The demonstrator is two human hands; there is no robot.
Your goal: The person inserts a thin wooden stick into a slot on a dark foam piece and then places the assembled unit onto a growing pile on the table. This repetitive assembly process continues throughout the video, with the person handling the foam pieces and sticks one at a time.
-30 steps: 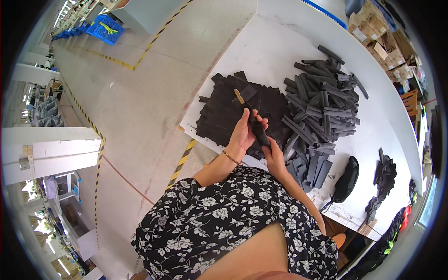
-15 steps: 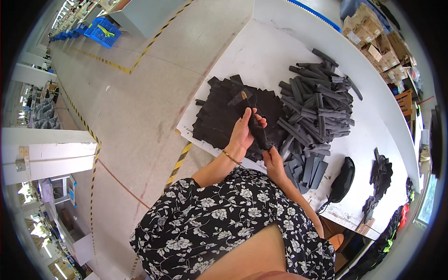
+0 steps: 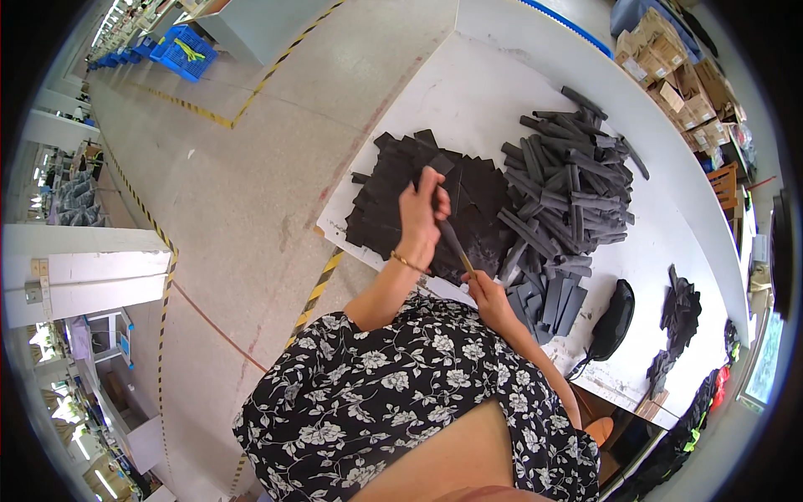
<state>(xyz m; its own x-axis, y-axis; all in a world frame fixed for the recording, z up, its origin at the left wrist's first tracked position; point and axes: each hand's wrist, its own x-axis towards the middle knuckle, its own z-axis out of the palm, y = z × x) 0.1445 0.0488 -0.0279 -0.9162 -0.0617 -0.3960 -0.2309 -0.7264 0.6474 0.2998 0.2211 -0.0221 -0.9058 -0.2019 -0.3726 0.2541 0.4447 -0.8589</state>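
Observation:
My left hand is closed around a narrow black fabric tube, above flat black fabric pieces that overlap on the white table. Lower and to the right, my right hand grips a thin wooden stick between thumb and fingers. The stick's upper part runs into the black tube or lies against it; the left fingers hide how far it reaches. To the right of both hands lies a heap of dark grey tube-like fabric strips, with several flat strips at its near side.
A black zipped pouch and crumpled dark cloth scraps lie on the table's right part. Cardboard boxes are stacked beyond the table's far right side. Leftward, yellow-black tape marks the floor, and a blue crate stands farther off.
My left hand has moved slightly up and left with the black fabric. The wooden tip that poked out above it no longer shows there; wood now shows at my right hand.

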